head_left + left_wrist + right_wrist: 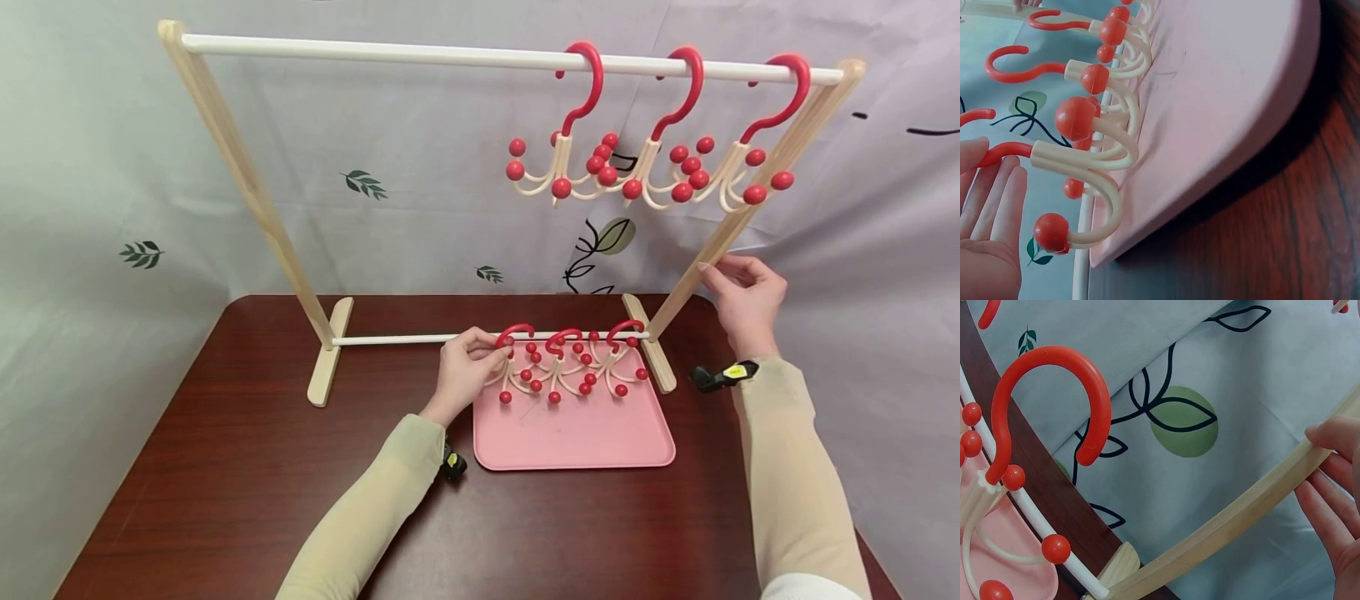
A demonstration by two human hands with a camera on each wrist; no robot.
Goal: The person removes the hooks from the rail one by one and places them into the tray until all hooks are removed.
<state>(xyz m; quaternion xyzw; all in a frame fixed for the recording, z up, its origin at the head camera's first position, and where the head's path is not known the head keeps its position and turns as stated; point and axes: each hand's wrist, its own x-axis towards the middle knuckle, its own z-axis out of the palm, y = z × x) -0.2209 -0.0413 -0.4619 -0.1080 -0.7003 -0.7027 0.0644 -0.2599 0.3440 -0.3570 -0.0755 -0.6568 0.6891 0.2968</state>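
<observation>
My left hand pinches the red hook of the leftmost multi-arm hanger on the pink tray; in the left wrist view, thumb and fingers meet on that red hook. Beside it on the tray stand a middle hanger and a right hanger, cream arms tipped with red balls. My right hand holds the right wooden post of the rack between thumb and fingers, also seen in the right wrist view on the post. Three similar hangers hang from the white top rod.
The rack's left post rises from a wooden foot. A white lower rod runs behind the tray between the feet. Everything stands on a dark red-brown table, with a leaf-patterned cloth behind.
</observation>
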